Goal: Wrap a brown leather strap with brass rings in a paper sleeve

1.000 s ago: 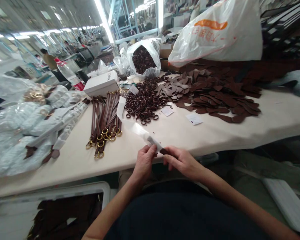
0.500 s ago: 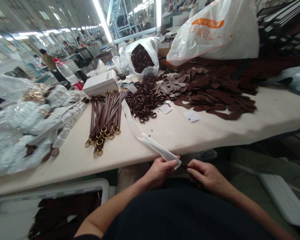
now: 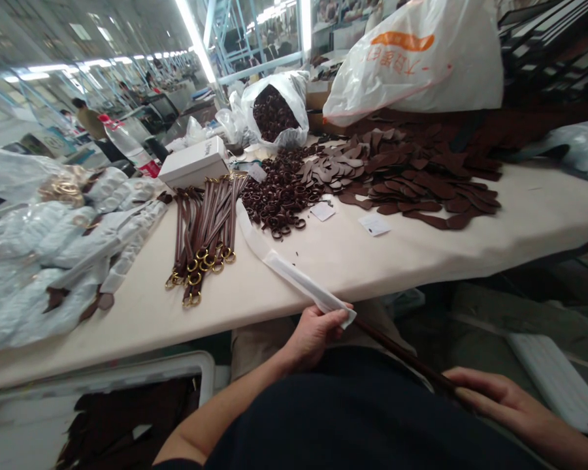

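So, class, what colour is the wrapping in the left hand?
The wrapping is white, clearest in the head view.

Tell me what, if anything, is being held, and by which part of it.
The left grip pinches the near end of a white strip; the right grip holds a dark strap, whether at its end cannot be told.

Long, narrow, semi-translucent white film-like strip [image 3: 300,281]: slightly curved, upper part lying on cream tabletop [image 3: 421,251], lower end pinched beyond its edge. Long, slender, dark brown leather-like strap [image 3: 406,352]: nearly straight, slanting down rightward from strip's lower end, off tabletop, right end gripped.
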Demonstrator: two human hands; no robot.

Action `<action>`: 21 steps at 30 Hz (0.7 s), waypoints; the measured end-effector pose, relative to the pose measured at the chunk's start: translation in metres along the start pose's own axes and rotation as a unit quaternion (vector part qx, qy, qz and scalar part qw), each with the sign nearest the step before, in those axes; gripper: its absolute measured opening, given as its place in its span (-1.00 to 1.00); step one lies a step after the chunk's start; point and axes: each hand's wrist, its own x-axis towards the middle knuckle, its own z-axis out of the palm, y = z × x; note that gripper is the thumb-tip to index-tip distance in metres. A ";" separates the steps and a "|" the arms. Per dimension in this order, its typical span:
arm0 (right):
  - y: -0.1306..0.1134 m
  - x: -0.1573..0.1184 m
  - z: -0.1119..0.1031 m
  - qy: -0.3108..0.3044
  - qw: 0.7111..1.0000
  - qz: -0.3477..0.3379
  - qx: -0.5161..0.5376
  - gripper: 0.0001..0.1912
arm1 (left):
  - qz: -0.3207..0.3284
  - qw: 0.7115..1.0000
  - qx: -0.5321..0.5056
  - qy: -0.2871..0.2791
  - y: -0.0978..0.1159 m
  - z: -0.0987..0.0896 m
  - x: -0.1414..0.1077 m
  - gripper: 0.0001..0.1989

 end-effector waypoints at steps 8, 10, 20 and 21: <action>-0.003 -0.024 0.039 0.218 0.974 0.024 0.054 -0.14 | -0.062 0.997 -0.017 -0.052 -0.003 0.007 0.004 -0.24; -0.021 -0.015 0.052 0.220 0.975 -0.014 0.024 -0.16 | -0.082 0.994 0.009 -0.078 -0.007 0.009 0.006 -0.17; -0.075 0.059 0.079 0.038 0.975 -0.219 -0.008 -0.33 | -0.063 0.960 0.139 -0.237 -0.017 0.006 0.011 -0.47; -0.071 0.056 0.078 0.032 0.979 -0.201 0.002 -0.33 | -0.059 0.964 0.149 -0.211 -0.013 0.000 0.009 -0.46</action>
